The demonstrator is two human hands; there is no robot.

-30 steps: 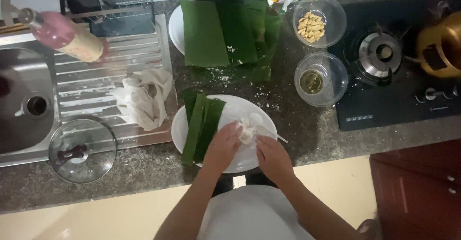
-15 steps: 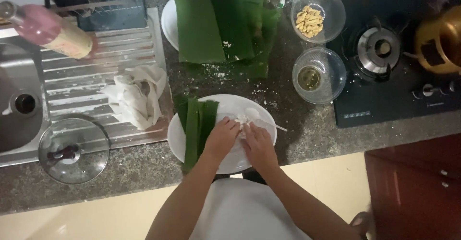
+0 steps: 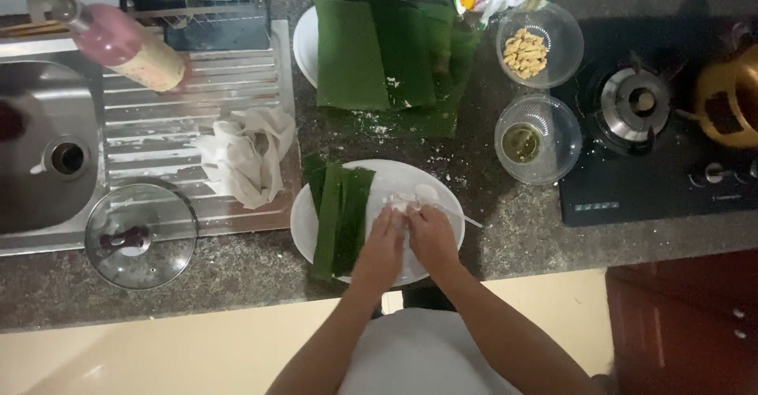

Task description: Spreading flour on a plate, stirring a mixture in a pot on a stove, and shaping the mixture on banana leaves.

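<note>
My left hand (image 3: 384,241) and right hand (image 3: 430,233) sit side by side over the round white plate (image 3: 442,205), fingers of both curled in on a small white lump of dough (image 3: 401,203). Both hands touch it; how firm the grip is I cannot tell. The dough rests on the plate's middle, just right of the folded strips of green banana leaf (image 3: 339,217) lying across the plate's left half. A thin white stick (image 3: 466,219) pokes out past my right hand toward the plate rim.

The plate stands on the speckled dark stone counter (image 3: 237,276), near its front edge. Behind it: a stack of large green banana leaves (image 3: 379,55) on a second white plate (image 3: 304,43). To the right: a clear glass bowl with yellowish liquid (image 3: 537,138); beyond that, a clear glass bowl of pale nuts (image 3: 539,45). To the left: a crumpled off-white cloth (image 3: 249,154) on the steel drainboard (image 3: 181,122), and a glass pot lid (image 3: 140,235) lying flat.
</note>
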